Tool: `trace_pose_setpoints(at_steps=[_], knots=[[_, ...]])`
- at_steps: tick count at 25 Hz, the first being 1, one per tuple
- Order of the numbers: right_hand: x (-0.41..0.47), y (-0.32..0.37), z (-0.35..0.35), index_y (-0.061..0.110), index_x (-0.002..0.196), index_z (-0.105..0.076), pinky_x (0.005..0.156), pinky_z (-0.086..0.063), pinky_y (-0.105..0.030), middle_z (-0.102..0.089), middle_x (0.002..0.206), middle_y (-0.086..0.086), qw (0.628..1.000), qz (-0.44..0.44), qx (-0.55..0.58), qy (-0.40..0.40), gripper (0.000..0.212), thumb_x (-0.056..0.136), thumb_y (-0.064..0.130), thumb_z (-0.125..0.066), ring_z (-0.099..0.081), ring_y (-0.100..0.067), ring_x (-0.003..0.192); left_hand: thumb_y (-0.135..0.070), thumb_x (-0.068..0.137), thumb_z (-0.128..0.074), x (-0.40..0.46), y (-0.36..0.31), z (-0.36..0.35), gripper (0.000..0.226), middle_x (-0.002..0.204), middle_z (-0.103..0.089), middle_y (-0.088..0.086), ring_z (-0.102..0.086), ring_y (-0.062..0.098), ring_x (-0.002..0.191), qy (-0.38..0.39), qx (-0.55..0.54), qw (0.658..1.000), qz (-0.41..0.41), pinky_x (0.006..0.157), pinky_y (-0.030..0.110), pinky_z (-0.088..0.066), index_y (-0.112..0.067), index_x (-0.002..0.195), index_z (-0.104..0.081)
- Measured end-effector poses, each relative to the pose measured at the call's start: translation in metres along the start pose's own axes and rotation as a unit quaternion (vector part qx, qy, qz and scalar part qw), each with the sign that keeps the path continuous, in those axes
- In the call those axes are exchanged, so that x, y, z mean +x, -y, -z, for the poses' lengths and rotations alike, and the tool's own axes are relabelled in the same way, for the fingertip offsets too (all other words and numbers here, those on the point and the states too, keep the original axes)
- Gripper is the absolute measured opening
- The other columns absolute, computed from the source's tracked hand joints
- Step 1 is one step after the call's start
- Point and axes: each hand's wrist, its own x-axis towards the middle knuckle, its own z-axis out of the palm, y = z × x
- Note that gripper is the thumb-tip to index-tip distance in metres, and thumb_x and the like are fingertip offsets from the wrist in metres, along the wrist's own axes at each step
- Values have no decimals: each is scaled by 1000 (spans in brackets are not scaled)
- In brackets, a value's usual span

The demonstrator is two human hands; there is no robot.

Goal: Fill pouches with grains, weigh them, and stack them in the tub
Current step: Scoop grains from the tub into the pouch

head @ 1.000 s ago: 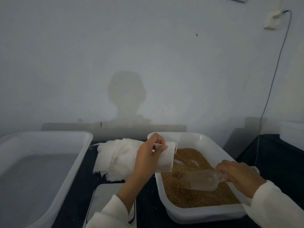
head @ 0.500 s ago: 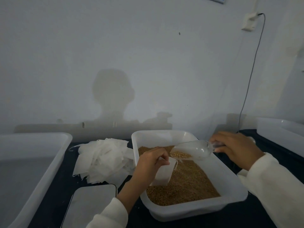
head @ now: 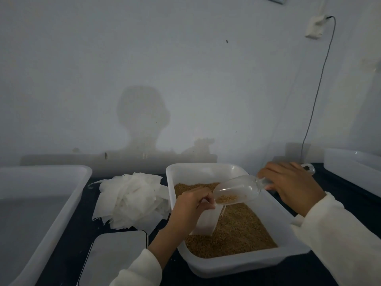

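Left grip [head: 191, 205] pinches pouch [head: 206, 222] mouth, right grip [head: 292, 183] clamped on scoop [head: 237, 190] — pouring grains [head: 237, 234]. Tub [head: 41, 182], left of frame, holds nothing — weighing, stacking pending.

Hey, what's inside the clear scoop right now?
A small heap of brown grains lies near the mouth of the clear scoop, tilted over the white pouch. The right hand covers its handle.

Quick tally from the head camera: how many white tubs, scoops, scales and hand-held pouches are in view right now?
White tubs: 3, one with grain, one on the left, one at far right
Clear scoop: 1
Scale: 1
Hand-held pouch: 1, plus an uncounted loose pile
Total: 6
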Motion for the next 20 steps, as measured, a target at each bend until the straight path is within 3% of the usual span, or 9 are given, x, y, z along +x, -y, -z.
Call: trace_pose_setpoints(at_steps=[2, 4, 6, 8, 11, 14, 18, 20], knots=[[-1, 1, -2, 34, 121, -51, 78, -24, -25, -51, 116, 14, 1000, -6, 6, 8, 29, 94, 23, -49, -49, -11, 105, -9, 81, -70, 0, 1, 0, 6, 78, -66, -2, -54, 1, 73, 3, 1, 1000, 0, 68, 7, -39, -5, 78, -66], [-3, -1, -9, 31, 113, -54, 78, -32, -25, -53, 108, 13, 995, -38, 85, 44, 20, 95, 23, -50, -53, -9, 98, -7, 82, -69, 0, 1, 2, 7, 76, -62, -8, -54, -2, 71, -5, -7, 1000, 12, 67, 7, -39, -6, 77, -64], [-10, -2, -17, 27, 99, -57, 78, -43, -26, -57, 98, 10, 963, -103, 227, 106, 9, 95, 22, -52, -57, -9, 89, -6, 84, -66, -1, 2, 6, 11, 72, -57, -17, -53, -4, 70, -34, -32, 998, 50, 66, 7, -38, -11, 75, -61], [-16, 3, -31, 22, 91, -56, 80, -46, -29, -59, 93, 4, 930, -162, 297, 144, 6, 95, 19, -52, -58, -12, 86, -5, 86, -64, -3, 2, 13, 20, 68, -56, -16, -52, -1, 65, -79, -67, 991, 86, 63, 10, -36, -19, 73, -56], [-21, 24, -59, 17, 86, -49, 75, -43, -26, -56, 89, -1, 918, -194, 299, 176, 12, 97, 17, -46, -55, -15, 83, -7, 87, -63, -5, 0, 32, 27, 63, -54, -15, -45, 4, 56, -136, -99, 980, 105, 56, 14, -34, -26, 71, -53], [-22, 49, -86, 21, 84, -45, 84, -46, -28, -56, 97, -1, 920, -191, 275, 203, 15, 98, 22, -42, -55, -16, 88, -9, 87, -64, -7, -1, 59, 20, 64, -57, -6, -47, 18, 57, -156, -120, 974, 115, 55, 20, -35, -21, 73, -55], [-22, 65, -85, 29, 103, -52, 96, -43, -37, -54, 115, 3, 931, -237, 190, 201, 9, 96, 33, -47, -56, -16, 103, -9, 87, -63, -25, -1, 98, 18, 67, -60, -3, -51, 15, 59, -155, -106, 975, 117, 55, 15, -37, -20, 74, -57], [-27, 78, -70, 32, 110, -51, 93, -44, -36, -54, 116, 5, 938, -258, 190, 132, 20, 91, 36, -56, -56, -17, 106, -9, 86, -64, -40, 2, 114, 21, 74, -62, -4, -56, 20, 65, -141, -94, 977, 126, 60, 18, -41, -25, 74, -58]])
